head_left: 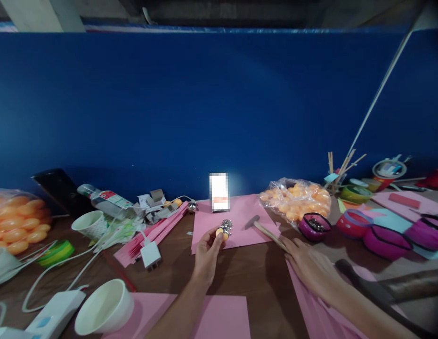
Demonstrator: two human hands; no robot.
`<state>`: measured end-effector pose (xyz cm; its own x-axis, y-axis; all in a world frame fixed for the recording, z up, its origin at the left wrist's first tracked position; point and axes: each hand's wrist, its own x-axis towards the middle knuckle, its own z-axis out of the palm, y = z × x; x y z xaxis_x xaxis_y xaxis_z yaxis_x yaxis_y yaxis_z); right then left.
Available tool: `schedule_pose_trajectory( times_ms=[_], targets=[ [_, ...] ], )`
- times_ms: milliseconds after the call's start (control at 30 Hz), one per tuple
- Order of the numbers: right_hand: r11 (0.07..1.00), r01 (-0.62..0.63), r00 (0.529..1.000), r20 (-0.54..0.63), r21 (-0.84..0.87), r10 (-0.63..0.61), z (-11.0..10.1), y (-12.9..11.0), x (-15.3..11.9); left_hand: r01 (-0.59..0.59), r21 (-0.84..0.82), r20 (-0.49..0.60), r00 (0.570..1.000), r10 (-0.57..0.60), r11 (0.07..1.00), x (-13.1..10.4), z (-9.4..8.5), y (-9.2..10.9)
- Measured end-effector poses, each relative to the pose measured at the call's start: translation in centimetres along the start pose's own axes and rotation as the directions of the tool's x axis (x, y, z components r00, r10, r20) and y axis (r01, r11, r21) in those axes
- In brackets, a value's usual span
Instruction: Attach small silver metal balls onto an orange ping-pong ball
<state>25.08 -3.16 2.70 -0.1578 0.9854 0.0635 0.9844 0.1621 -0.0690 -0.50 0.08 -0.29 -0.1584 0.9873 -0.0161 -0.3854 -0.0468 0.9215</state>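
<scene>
My left hand (206, 256) is closed, with thumb and fingertips pinching a small orange ball (222, 234) over the near edge of a pink paper sheet (205, 226). Just beyond those fingertips lies a little cluster of shiny silver metal pieces (226, 225), too small to name. My right hand (304, 259) closes round the end of the pale handle of a small hammer (266, 231). The hammer's dark head is over the right part of the sheet, apart from the ball. Some of the right fingers are blurred.
A bag of orange balls (300, 197) lies behind my right hand, beside purple bowls (386, 242). A larger hammer (363, 282) is at lower right. At left are a white bowl (104, 308), cables, a white charger (150, 254) and a bottle (108, 200). A blue partition (205, 103) stands behind.
</scene>
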Motion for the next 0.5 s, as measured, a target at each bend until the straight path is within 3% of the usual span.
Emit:
schedule_pose_trajectory(
  times_ms=[267,500],
  targets=[
    [0.998,0.058,0.995,-0.074,-0.031,-0.06,-0.6,-0.2,0.0,-0.02,0.008,0.017,1.0,0.02,1.0,0.1,-0.1,-0.3],
    [0.961,0.253,0.946,-0.236,0.112,-0.221,-1.7,-2.3,-0.4,-0.025,0.021,0.032,0.999,0.025,0.999,0.0,0.1,0.0]
  ],
)
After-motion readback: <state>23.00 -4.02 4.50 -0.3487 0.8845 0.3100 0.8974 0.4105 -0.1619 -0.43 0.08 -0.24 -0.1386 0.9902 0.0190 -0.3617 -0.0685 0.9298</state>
